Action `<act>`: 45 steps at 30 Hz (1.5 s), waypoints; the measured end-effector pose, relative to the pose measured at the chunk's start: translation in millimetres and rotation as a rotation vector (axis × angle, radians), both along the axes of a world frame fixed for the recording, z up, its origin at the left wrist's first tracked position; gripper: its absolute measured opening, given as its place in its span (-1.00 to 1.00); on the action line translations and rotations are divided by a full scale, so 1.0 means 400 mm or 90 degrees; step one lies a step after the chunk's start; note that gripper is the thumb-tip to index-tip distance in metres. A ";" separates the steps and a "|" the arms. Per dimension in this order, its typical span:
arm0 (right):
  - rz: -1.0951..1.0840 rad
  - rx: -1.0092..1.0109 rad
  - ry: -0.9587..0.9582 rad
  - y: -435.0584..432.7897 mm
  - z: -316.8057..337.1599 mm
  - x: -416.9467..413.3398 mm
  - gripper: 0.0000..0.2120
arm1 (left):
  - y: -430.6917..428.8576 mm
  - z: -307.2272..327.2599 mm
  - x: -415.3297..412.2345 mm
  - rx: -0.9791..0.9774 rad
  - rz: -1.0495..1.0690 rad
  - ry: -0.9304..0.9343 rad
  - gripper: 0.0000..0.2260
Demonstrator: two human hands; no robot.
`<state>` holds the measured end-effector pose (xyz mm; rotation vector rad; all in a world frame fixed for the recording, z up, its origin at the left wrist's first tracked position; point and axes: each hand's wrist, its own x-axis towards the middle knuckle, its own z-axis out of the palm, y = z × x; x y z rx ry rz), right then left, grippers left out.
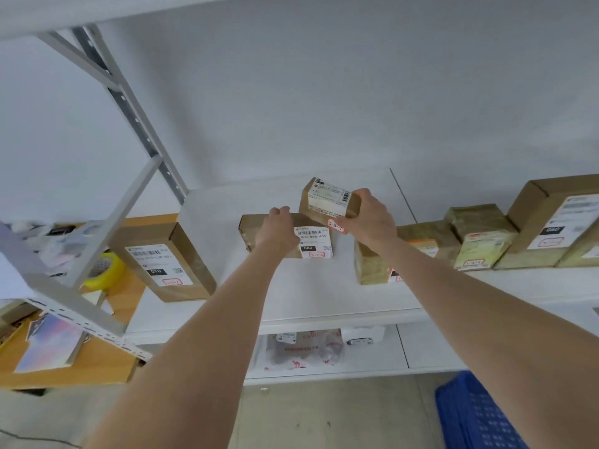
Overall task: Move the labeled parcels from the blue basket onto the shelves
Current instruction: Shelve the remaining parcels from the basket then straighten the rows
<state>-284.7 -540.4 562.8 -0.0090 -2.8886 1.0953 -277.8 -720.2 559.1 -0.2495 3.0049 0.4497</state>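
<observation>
Head view: one shelf (291,296) bay seen from in front and above, both bare forearms reaching in.
Landmark: 060 box (312,241), a flat brown carton lying mid-shelf, with a white label and a red-edged tag facing the camera.
Left hand (278,228): lies on the 060 box's left half, fingers curled over its far top edge and gripping it.
Right hand (369,218): just right of the 060 box's far corner, fingers and thumb clamped round the parcel's right end.
Parcel (327,202): small brown carton with a white barcode label on top and a red-edged tag on its near side; it is tilted, held over the 060 box's right rear corner. Whether it touches the box I cannot tell.
010 box (165,264): left of the 060 box, well apart, on the shelf's left end.
Taped boxes (479,234): a row to the right of the 060 box, along the same shelf.
Bag (304,350): clear plastic, on the shelf level below the 060 box.
Basket (476,416): blue, on the floor, below and far right of the 060 box.
Worktop (97,361): wooden, left of the 060 box and beyond the shelf frame, carrying a yellow tape roll (105,270).
</observation>
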 end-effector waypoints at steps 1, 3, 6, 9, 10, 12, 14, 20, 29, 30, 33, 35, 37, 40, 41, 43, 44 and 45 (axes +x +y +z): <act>-0.006 -0.003 0.000 0.000 -0.004 -0.003 -0.41 | 0.001 -0.010 -0.015 -0.010 -0.006 0.000 -0.40; -0.004 -0.002 0.002 0.000 -0.017 -0.011 -0.42 | 0.004 -0.027 -0.043 -0.048 -0.030 -0.005 -0.34; -0.011 -0.014 -0.003 0.003 -0.035 -0.020 -0.41 | 0.006 -0.050 -0.064 -0.132 -0.082 -0.016 -0.36; -0.022 -0.013 -0.008 0.005 -0.039 -0.024 -0.41 | 0.000 -0.056 -0.049 -0.173 -0.090 -0.009 -0.48; -0.026 -0.017 -0.006 0.001 -0.039 -0.023 -0.41 | -0.003 -0.056 -0.039 -0.181 -0.095 -0.008 -0.52; -0.035 -0.024 -0.003 -0.013 -0.035 -0.021 -0.41 | -0.011 -0.052 -0.018 -0.182 -0.105 -0.008 -0.54; -0.035 -0.033 -0.004 -0.035 -0.029 -0.014 -0.42 | -0.022 -0.047 0.003 -0.163 -0.097 -0.019 -0.56; -0.010 -0.036 0.000 -0.082 -0.013 0.023 -0.41 | -0.074 -0.041 0.079 -0.142 -0.072 -0.012 -0.54; 0.003 0.005 0.003 -0.053 -0.012 0.055 -0.42 | -0.114 -0.040 0.112 -0.134 -0.044 -0.017 -0.51; 0.004 0.009 0.001 -0.049 -0.012 0.059 -0.42 | -0.114 -0.045 0.112 -0.137 -0.043 -0.022 -0.51; -0.004 0.008 -0.014 -0.034 -0.010 0.065 -0.42 | -0.114 -0.050 0.119 -0.151 -0.019 -0.026 -0.51; 0.001 0.010 -0.022 -0.025 -0.008 0.068 -0.42 | -0.103 -0.042 0.121 -0.157 -0.014 -0.039 -0.45; 0.013 -0.001 -0.027 -0.014 0.002 0.073 -0.42 | -0.085 -0.028 0.110 -0.125 -0.028 -0.043 -0.32; 0.025 -0.012 -0.033 0.021 0.027 0.077 -0.44 | -0.018 0.025 0.079 0.033 -0.110 0.047 -0.17; 0.028 -0.012 -0.033 0.038 0.037 0.077 -0.45 | 0.016 0.047 0.071 0.087 -0.148 0.074 -0.14; 0.039 -0.036 -0.032 0.080 0.057 0.079 -0.47 | 0.092 0.077 0.062 0.157 -0.214 0.067 -0.13; 0.045 -0.051 -0.033 0.105 0.065 0.081 -0.46 | 0.127 0.081 0.060 0.164 -0.231 0.055 -0.17; 0.045 -0.065 -0.034 0.133 0.072 0.083 -0.43 | 0.157 0.080 0.056 0.164 -0.229 0.055 -0.24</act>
